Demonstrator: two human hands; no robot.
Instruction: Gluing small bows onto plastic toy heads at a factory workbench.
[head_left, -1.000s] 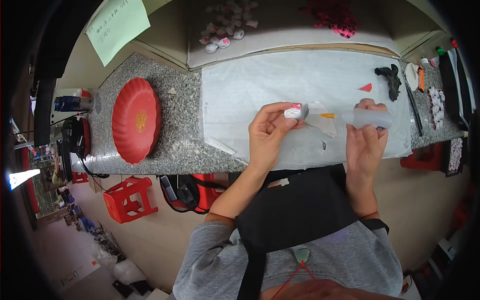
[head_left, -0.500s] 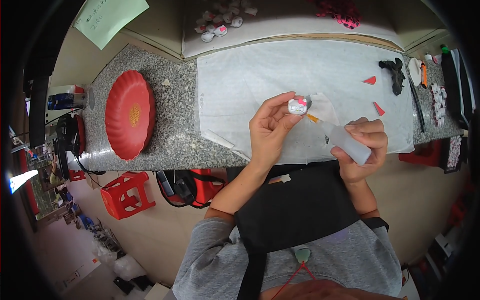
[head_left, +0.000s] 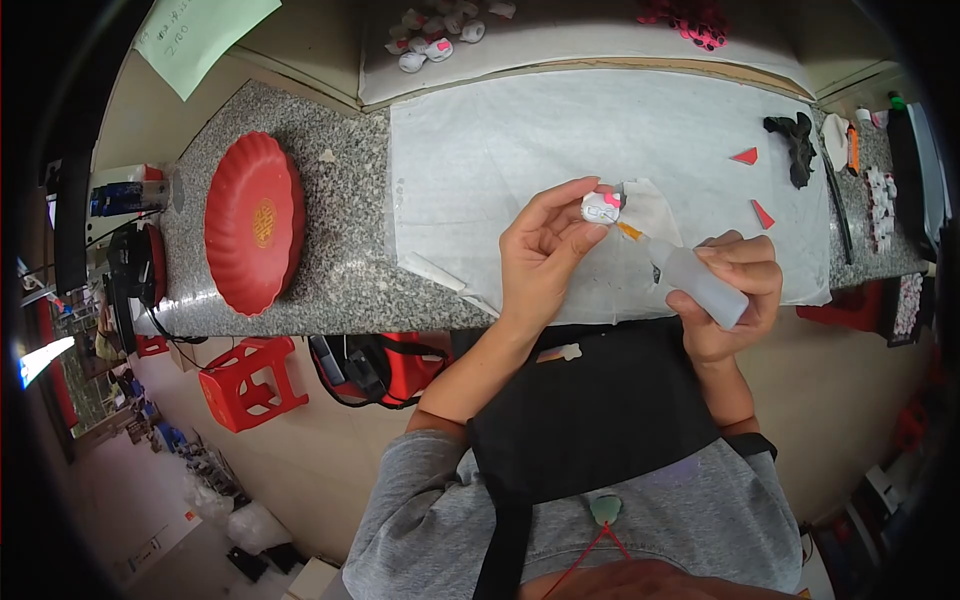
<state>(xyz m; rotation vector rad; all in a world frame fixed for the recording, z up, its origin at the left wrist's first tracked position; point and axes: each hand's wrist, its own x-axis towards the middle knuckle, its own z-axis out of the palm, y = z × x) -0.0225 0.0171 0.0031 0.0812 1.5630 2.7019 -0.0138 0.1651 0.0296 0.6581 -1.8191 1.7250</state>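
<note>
Between the thumb and fingers of my left hand is a small white figurine head with a pink bow, held above the paper-covered bench. My right hand is closed around a translucent white squeeze bottle. The bottle's orange-yellow nozzle points up and left at the figurine head, its thin tip at or very near the lower face; contact cannot be made out. Behind the bottle, a white cloth or paper piece lies on the white sheet.
A red scalloped tray stands on the granite counter at left. Two red scraps and a crumpled black piece lie on the sheet's right. More white heads and pink pieces sit on the back shelf.
The figurine head has turned slightly in my left fingers, and the nozzle tip now overlaps its face. The whole view has shifted a little.
</note>
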